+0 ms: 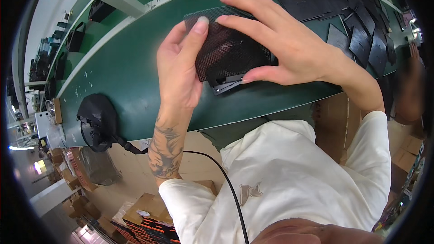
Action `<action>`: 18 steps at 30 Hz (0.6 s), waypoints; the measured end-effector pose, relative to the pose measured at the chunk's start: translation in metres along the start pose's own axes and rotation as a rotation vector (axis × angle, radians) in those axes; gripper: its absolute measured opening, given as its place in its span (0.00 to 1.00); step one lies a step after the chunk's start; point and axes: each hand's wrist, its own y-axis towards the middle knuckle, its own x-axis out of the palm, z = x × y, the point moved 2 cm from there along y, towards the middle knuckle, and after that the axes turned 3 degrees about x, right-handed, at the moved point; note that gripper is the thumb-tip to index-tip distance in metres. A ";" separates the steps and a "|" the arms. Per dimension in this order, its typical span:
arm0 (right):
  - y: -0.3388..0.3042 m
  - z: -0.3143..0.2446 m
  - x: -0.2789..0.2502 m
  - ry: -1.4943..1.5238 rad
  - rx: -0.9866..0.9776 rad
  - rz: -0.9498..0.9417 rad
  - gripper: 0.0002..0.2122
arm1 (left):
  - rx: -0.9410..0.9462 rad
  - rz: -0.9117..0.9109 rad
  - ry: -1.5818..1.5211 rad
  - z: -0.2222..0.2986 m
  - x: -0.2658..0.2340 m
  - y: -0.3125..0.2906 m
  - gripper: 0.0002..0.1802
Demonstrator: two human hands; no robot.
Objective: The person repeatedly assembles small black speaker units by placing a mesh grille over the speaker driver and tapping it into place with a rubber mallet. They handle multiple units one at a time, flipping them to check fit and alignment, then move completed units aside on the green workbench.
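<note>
A black mesh panel (230, 49) is held up over the green workbench, tilted toward me. My left hand (181, 61) grips its left side, thumb on the near face and fingers mostly hidden behind. Across its right part reaches my right hand (294, 47), fingers spread along the upper edge and thumb pressing at the lower edge. Below the mesh shows a flat black strip (228, 86) with a hole and a shiny edge. Whether the strip is fixed to the mesh I cannot tell.
Several flat black panels (312, 2) lie overlapping on the workbench (135, 63) at the right. At its left end sits a black mesh cap-like item (97, 117) with a strap. A black cable (221, 169) hangs before my shirt. Cardboard boxes (147, 210) stand below; another person's arm (409, 90) is far right.
</note>
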 end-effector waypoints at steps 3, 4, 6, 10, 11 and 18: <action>0.011 -0.008 0.001 -0.093 0.008 0.008 0.46 | 0.069 -0.018 0.001 0.003 0.003 -0.004 0.12; 0.012 -0.011 0.003 -0.109 0.012 0.019 0.46 | 0.085 -0.007 -0.009 0.003 0.004 -0.005 0.12; 0.016 -0.017 0.009 -0.135 0.013 0.045 0.46 | 0.127 0.004 -0.033 0.002 0.004 -0.006 0.13; 0.020 -0.021 0.023 -0.119 -0.022 0.167 0.42 | 0.160 0.035 -0.076 0.000 0.003 -0.008 0.17; 0.020 -0.020 0.025 -0.108 -0.030 0.199 0.41 | 0.148 0.024 -0.081 0.000 0.003 -0.008 0.17; 0.025 0.003 0.005 -0.057 -0.146 -0.006 0.38 | 0.176 0.151 -0.134 -0.001 -0.018 -0.014 0.20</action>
